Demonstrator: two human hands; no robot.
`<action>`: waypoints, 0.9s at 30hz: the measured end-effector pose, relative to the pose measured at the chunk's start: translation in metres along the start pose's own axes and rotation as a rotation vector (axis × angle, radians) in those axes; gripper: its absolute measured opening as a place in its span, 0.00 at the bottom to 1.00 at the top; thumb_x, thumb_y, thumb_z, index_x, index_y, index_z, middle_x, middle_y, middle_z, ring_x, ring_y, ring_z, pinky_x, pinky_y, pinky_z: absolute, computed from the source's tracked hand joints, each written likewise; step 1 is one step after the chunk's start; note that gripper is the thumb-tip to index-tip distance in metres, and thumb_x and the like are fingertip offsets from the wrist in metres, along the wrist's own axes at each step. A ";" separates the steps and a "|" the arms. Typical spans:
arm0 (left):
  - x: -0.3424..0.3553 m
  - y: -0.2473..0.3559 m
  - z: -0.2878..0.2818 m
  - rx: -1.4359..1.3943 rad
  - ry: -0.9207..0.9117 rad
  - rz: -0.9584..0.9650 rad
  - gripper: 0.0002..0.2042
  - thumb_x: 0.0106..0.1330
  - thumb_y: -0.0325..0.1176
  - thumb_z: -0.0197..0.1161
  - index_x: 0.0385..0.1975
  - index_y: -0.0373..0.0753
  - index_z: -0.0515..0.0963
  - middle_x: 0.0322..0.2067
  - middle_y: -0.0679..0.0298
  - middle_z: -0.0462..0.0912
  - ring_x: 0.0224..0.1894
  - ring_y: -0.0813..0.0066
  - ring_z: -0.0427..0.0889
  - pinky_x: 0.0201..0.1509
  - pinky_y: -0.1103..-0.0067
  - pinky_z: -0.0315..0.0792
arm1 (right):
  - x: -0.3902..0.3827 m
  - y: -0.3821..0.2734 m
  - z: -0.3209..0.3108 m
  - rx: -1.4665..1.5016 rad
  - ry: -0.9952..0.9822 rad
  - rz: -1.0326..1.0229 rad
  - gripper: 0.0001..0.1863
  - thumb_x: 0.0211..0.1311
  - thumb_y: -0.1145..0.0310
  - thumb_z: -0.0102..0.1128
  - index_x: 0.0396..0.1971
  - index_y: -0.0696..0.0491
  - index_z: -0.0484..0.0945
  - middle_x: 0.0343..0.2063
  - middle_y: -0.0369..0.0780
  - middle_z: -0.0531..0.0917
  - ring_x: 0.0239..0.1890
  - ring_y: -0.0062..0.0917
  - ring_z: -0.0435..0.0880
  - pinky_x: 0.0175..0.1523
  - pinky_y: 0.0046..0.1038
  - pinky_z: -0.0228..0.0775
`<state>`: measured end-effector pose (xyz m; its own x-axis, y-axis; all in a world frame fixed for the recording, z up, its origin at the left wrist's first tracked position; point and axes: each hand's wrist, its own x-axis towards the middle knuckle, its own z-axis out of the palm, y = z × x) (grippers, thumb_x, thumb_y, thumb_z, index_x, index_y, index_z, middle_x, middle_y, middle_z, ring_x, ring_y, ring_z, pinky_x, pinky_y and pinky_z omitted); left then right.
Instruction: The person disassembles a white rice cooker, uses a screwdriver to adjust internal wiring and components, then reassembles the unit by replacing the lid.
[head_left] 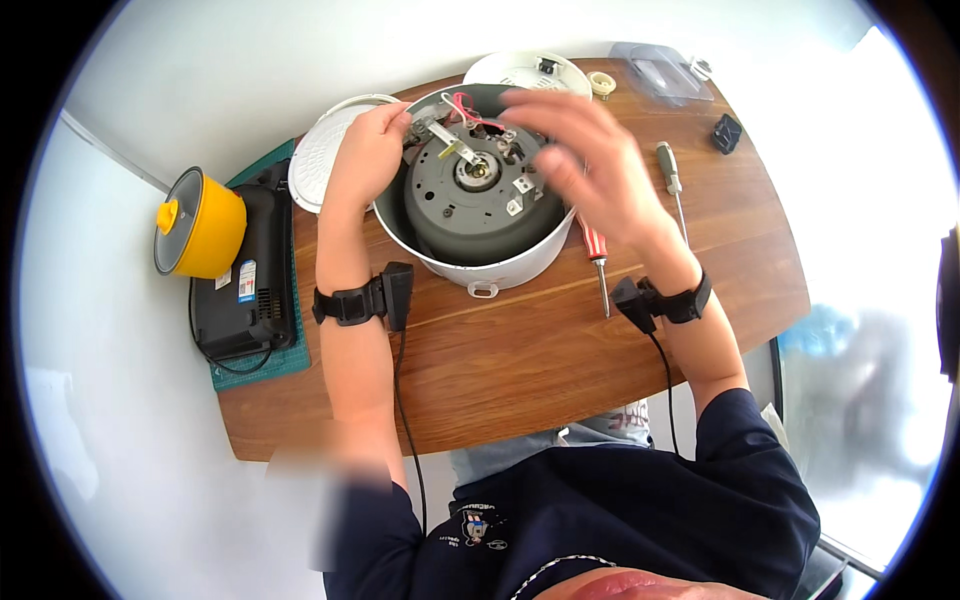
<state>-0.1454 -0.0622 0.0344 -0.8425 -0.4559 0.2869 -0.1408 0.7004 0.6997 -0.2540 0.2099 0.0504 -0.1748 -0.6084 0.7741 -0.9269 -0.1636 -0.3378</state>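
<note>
An upturned rice cooker body [497,271] stands on the table, its white outer shell around a dark grey inner base [470,215]. A metal bracket [450,138], a round central fitting and several red and white wires [464,108] show on top. At the shell's left rim my left hand [370,152] is closed, its thumb and fingers pinched at the edge; the far fingertips are hidden. My right hand [585,160] hovers over the right side of the body, fingers stretched and apart, slightly blurred, with nothing seen in it.
Right of the body lie a red-and-white-handled screwdriver [596,250] and a grey-handled one [669,168]. White round covers [318,160] sit behind and left. A black portable stove [240,310] and yellow pot [217,225] stand left, a black plastic part [726,134] at right.
</note>
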 end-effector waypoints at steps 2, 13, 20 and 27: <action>-0.001 0.004 -0.002 0.048 -0.016 0.008 0.14 0.74 0.34 0.55 0.49 0.32 0.82 0.36 0.46 0.86 0.40 0.52 0.84 0.48 0.66 0.74 | -0.001 0.019 -0.003 0.091 0.159 0.278 0.16 0.72 0.64 0.58 0.54 0.54 0.82 0.53 0.45 0.85 0.54 0.41 0.84 0.58 0.39 0.76; -0.010 0.001 -0.037 0.287 -0.247 -0.047 0.10 0.70 0.33 0.57 0.38 0.32 0.80 0.27 0.45 0.79 0.30 0.48 0.78 0.40 0.63 0.71 | -0.038 0.124 0.005 -0.411 -0.159 0.331 0.19 0.59 0.73 0.63 0.51 0.51 0.84 0.52 0.42 0.85 0.57 0.37 0.82 0.63 0.36 0.72; -0.023 0.014 -0.055 0.310 -0.333 -0.044 0.11 0.71 0.34 0.58 0.41 0.32 0.80 0.27 0.45 0.79 0.30 0.50 0.78 0.39 0.65 0.71 | -0.029 0.164 0.033 -0.788 -0.564 0.013 0.05 0.57 0.74 0.63 0.34 0.50 0.82 0.37 0.36 0.83 0.47 0.32 0.83 0.56 0.35 0.73; -0.039 0.043 -0.063 0.289 -0.211 -0.082 0.17 0.75 0.38 0.58 0.56 0.35 0.80 0.38 0.50 0.87 0.45 0.53 0.86 0.53 0.69 0.76 | -0.002 0.138 0.007 -0.739 -0.486 0.076 0.05 0.61 0.71 0.62 0.37 0.50 0.79 0.37 0.37 0.82 0.46 0.34 0.83 0.53 0.37 0.75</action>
<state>-0.0859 -0.0488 0.0952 -0.9068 -0.4148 0.0747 -0.3281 0.8060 0.4927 -0.3795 0.1826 -0.0014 -0.2404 -0.8873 0.3935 -0.9255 0.3317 0.1828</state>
